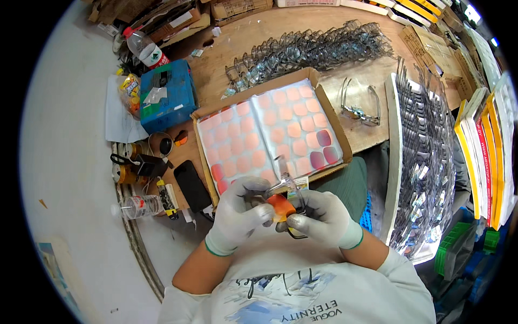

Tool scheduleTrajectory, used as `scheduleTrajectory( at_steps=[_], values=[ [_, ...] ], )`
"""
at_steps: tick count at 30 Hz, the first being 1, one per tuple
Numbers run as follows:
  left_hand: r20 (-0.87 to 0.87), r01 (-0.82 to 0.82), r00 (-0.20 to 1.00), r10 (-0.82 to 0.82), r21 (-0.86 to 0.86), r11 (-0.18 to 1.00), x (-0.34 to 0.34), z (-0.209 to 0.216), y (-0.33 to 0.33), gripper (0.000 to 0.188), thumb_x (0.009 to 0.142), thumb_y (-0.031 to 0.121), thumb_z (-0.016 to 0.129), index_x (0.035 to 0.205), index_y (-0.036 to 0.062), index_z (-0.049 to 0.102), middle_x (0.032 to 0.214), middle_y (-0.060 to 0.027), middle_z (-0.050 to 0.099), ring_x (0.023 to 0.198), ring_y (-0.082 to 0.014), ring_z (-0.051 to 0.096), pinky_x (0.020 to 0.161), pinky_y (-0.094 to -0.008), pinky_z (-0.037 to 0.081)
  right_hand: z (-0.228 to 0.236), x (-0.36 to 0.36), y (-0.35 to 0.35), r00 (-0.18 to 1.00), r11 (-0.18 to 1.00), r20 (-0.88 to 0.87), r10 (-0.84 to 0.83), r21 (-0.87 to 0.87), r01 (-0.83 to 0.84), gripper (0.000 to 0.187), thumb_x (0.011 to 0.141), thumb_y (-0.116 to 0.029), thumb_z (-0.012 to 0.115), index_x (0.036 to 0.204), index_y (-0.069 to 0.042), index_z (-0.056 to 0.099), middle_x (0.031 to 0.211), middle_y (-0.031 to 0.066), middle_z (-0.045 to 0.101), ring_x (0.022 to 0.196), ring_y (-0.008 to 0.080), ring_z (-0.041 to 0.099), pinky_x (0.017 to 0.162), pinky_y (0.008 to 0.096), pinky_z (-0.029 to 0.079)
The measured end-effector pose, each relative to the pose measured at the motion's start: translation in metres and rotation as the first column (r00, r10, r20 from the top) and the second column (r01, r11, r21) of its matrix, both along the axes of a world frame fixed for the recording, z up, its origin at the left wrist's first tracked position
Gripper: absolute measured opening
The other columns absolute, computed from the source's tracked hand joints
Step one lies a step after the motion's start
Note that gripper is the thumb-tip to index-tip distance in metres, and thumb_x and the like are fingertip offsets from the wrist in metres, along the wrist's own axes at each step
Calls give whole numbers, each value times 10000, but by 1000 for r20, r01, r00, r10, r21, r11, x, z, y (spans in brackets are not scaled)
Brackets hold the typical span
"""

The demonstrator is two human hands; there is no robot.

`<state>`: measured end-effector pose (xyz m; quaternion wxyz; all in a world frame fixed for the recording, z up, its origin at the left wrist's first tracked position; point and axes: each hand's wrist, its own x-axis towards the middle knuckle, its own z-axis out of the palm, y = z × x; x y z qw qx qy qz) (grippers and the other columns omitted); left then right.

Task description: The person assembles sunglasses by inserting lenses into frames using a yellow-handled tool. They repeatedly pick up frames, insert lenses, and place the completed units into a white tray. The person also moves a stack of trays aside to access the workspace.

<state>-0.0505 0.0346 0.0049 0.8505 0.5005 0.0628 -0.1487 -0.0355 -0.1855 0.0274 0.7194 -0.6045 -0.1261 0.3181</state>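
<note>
The person's two gloved hands meet just above the near edge of an open cardboard box point(348, 160), working over a pair of eyeglasses with a glossy eyeglass frame point(293, 186) and an orange lens point(281, 205). The left hand point(237, 213) is closed, its thumb and fingers pinching the left end of the lens (whether they also catch the frame is hidden). The right hand point(326, 216) is closed around the frame's right side, its thumb near the lens's lower right edge. One temple of the frame points up and away, toward the box.

Inside the box lie rows of pinkish lenses point(234, 129), with a few darker purple ones at the right. A black phone point(190, 183) lies left of the box, and a blue case point(168, 94) stands beyond it. Past the far edge, a long heap of frames point(313, 51) spreads over the wooden table point(216, 59); a single pair of glasses point(360, 110) rests right of the box, near a white tray point(393, 119) packed with more frames.
</note>
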Motion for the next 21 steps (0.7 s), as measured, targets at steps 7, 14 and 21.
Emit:
scheduleTrajectory(
  at_steps=[7,14,21],
  values=[
    [93,296,951,-296,9,955,1,-3,22,306,861,76,740,1126,-57,661,1039,-110,689,920,-139,650,816,-305,531,-17,-8,2,995,995,24,95,5,-95,255,1032,-160,516,1148,48,604,862,99,695,799,177,646,790,311,512],
    [75,196,972,-223,271,943,-1,12,10,232,899,99,713,1077,-45,679,909,-47,650,827,-105,596,739,-287,492,-19,-15,8,994,996,112,0,-88,10,238,1029,-156,498,1113,40,602,826,102,684,752,201,656,734,334,520],
    [328,24,898,-294,631,776,-1,18,11,191,896,152,718,961,-28,715,772,-90,608,676,-135,552,603,-303,421,-14,-16,11,938,973,347,-31,-204,107,180,991,-125,537,1058,27,608,742,101,661,641,223,644,653,337,525]
  ],
)
